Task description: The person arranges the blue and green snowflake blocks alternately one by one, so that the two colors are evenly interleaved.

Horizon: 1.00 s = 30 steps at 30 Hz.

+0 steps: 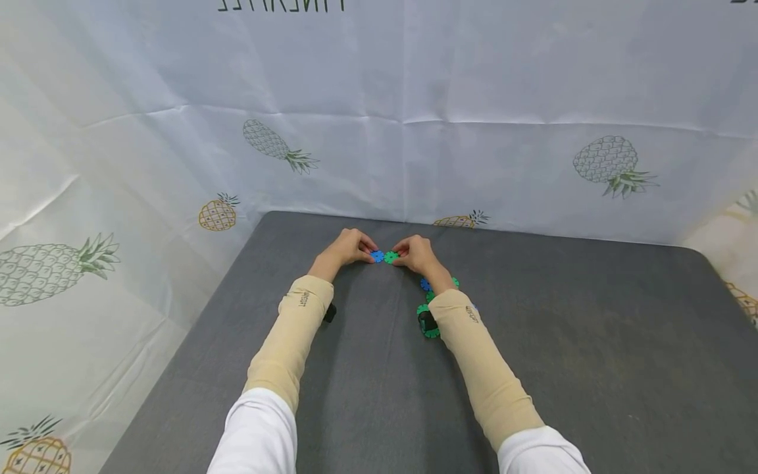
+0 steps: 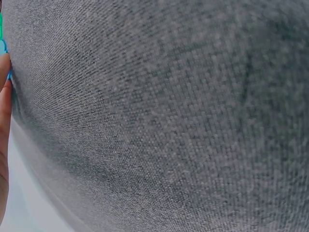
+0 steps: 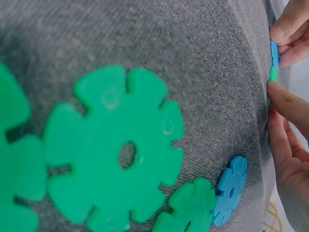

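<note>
From where I stand, the left hand (image 1: 346, 249) pinches a blue disc (image 1: 378, 256) by its outer edge, and the right hand (image 1: 418, 255) pinches a green disc (image 1: 391, 257) the same way, thumb against fingers. The two discs sit between the hands, rim to rim and apparently touching; I cannot tell whether their slots interlock. Beneath the right wrist lie more notched pieces, among them a loose green disc (image 3: 99, 154) and a loose blue disc (image 3: 223, 200), on the grey cloth (image 1: 592, 355).

They look like thin, smooth plastic: probably very light, fairly stiff, a little slippery, and hard to break, though a petal might bend under twisting. The best hold is likely the rim farthest from the joint, flat faces pinched, facing slots uncovered.
</note>
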Available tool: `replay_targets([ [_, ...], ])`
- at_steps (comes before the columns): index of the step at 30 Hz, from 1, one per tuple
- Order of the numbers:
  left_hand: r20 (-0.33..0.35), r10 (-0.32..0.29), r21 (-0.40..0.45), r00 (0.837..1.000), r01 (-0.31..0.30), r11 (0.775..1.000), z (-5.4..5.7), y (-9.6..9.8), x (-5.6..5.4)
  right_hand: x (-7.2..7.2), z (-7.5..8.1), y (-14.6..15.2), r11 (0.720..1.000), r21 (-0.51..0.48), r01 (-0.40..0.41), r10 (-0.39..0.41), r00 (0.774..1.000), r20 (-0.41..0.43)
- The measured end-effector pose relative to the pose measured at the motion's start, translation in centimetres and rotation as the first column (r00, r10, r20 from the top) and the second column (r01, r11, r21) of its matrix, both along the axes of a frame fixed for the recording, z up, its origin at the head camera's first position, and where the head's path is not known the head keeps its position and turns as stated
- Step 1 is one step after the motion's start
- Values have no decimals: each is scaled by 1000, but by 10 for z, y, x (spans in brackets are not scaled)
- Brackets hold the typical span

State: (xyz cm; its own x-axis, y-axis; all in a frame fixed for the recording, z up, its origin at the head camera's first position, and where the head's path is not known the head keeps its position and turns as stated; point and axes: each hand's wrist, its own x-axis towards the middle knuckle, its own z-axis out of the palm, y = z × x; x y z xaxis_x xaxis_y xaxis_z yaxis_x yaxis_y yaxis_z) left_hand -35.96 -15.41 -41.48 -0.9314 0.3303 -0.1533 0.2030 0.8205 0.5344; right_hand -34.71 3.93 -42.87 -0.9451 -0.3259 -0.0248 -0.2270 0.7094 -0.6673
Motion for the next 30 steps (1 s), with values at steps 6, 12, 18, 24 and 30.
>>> replay_targets([
  [6,3,5,11,1000,-5,1000,0,-1,0,1,3,-2,1000,-9,17,-17,1000,12],
  [12,1,12,20,1000,-12,1000,0,-1,-1,1,3,-2,1000,1,19,-19,1000,12],
  [18,11,7,29,1000,-8,1000,-2,1,0,4,6,5,1000,-17,9,-9,999,32],
  [24,3,21,41,1000,-21,999,-2,1,1,11,15,19,985,-172,26,-11,996,86],
  [30,7,32,37,999,-32,999,-2,0,3,22,18,36,944,-328,-16,54,993,107],
])
